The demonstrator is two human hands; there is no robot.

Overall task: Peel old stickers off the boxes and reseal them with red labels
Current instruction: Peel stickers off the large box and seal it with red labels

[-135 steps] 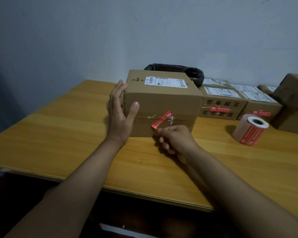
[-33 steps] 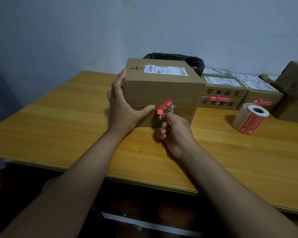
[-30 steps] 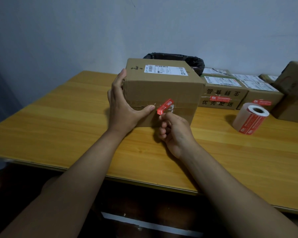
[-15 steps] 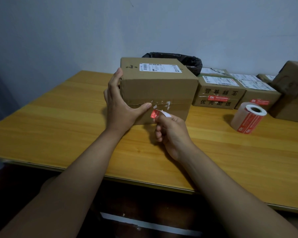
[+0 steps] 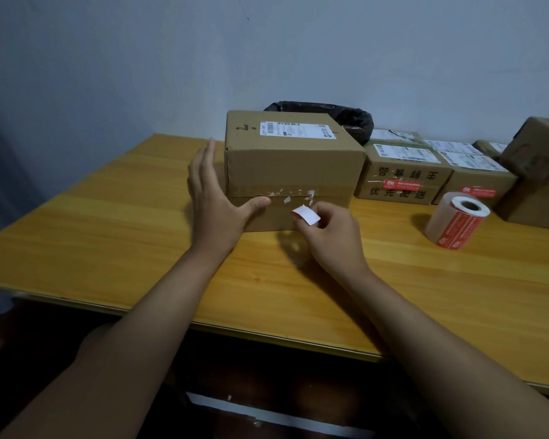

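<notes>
A wooden table (image 5: 108,236) against a bare wall. Mid-table, the left hand (image 5: 216,201) braces the box (image 5: 292,166) with flat fingers; the right hand (image 5: 327,232) pinches the peeled sticker (image 5: 305,214). Best to bin it, then scrape off the white residue (image 5: 290,194) before relabelling.

A single head-worn camera looks forward and down across the table (image 5: 108,236), close over both forearms, facing the wall (image 5: 298,52) beyond
</notes>
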